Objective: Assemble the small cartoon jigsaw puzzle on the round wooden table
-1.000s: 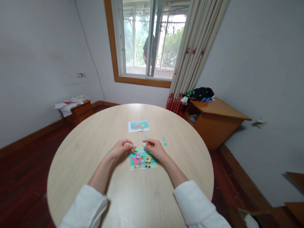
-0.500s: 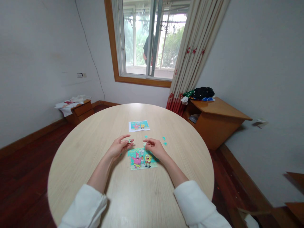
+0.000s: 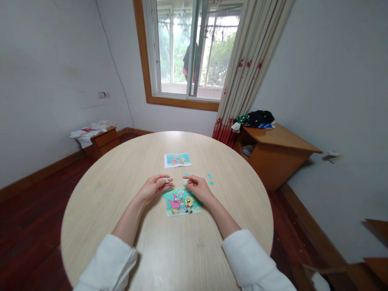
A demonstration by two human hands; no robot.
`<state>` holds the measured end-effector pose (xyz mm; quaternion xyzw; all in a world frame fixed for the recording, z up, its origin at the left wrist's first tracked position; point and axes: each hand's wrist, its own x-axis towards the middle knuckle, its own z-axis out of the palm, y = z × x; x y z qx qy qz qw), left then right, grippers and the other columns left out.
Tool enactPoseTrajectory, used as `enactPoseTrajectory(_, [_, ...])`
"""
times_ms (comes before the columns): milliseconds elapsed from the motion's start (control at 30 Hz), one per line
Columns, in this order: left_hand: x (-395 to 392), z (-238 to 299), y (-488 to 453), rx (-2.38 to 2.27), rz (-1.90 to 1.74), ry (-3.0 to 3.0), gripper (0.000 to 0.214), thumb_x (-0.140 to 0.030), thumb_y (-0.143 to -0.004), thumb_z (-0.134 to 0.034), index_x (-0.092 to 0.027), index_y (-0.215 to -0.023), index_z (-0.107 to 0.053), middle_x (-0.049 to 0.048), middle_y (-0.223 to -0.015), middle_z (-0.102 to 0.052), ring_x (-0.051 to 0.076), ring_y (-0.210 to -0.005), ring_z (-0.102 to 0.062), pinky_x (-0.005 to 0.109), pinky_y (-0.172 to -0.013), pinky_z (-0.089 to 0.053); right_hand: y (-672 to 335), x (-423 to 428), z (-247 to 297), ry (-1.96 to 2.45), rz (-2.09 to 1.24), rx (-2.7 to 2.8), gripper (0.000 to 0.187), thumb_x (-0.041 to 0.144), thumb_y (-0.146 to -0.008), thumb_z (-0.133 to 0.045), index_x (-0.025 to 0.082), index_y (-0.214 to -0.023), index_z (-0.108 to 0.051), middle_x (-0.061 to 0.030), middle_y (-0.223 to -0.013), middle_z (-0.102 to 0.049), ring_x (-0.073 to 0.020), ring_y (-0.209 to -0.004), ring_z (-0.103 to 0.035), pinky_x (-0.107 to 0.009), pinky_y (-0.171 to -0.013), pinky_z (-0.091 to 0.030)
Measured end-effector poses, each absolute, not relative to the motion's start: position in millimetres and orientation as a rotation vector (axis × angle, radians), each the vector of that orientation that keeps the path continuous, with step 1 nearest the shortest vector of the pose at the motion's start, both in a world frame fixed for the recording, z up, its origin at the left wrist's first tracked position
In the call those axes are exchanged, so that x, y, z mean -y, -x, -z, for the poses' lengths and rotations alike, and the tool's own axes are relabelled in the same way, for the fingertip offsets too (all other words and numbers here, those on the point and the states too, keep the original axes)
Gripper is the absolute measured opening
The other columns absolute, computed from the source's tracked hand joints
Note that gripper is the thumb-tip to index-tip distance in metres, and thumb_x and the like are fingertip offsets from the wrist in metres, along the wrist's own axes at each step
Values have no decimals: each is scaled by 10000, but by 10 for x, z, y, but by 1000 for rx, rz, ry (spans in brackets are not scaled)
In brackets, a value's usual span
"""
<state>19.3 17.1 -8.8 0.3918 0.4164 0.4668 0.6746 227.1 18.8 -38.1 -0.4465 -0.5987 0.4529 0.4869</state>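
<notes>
While the left hand pinches a small pale-green jigsaw piece, the multicoloured rectangular cartoon puzzle lies just bodyward, long axis left to right; the right hand, by its far right corner, seems nearer, its curled fingers' grip unclear.

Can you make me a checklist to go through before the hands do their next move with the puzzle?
1. Left hand has hold of a small piece: ok, it is at the fingertips.
2. Right hand has a piece too: cannot tell, the fingers hide what may be there.
3. Puzzle lies flat on the table: ok.
4. Every piece is in the puzzle: not ok, loose pieces lie on the table beyond the right hand.
5. Picture sheet is uncovered for looking at: ok, its printed side faces up.
</notes>
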Motion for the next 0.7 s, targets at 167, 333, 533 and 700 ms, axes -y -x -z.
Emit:
enactPoseTrajectory(167, [-174, 103, -180, -905, -1043, -867, 85, -59, -799, -602, -95, -876, -595, 166, -925, -709, 195, -811, -705, 361, -906, -529, -2262, -166, 352, 1100, -1060, 1456, 333, 224, -635, -577, 154, -925, -724, -3, -711, -627, -107, -636, -518, -260, -639, -414])
enactPoseTrajectory(333, [-163, 97, -183, -897, -1049, -854, 120, -47, -772, -632, -96, -873, -590, 170, -918, -707, 201, -817, -704, 376, -907, -531, -2247, -168, 344, 1104, -1062, 1387, 318, 231, -598, -606, 146, -885, -713, 22, -635, -596, -90, -562, -500, -236, -563, -400])
enactPoseTrajectory(533, [-195, 91, -197, -966, -1224, -787, 183, -10, -750, -621, -106, -899, -577, 137, -906, -711, 190, -850, -697, 379, -916, -529, -2330, -231, 316, 1090, -1062, 1047, 336, 264, -532, -717, 169, -841, -626, 1, -652, -659, -142, -612, -625, -235, -539, -462])
enactPoseTrajectory(700, [-245, 98, -171, -998, -1357, -702, 248, 2, -796, -538, -88, -1024, -576, 133, -884, -706, 170, -860, -694, 365, -932, -517, -2468, -284, 303, 1072, -992, 852, 363, 319, -532, -778, 172, -803, -586, -52, -712, -710, -183, -693, -681, -247, -546, -512])
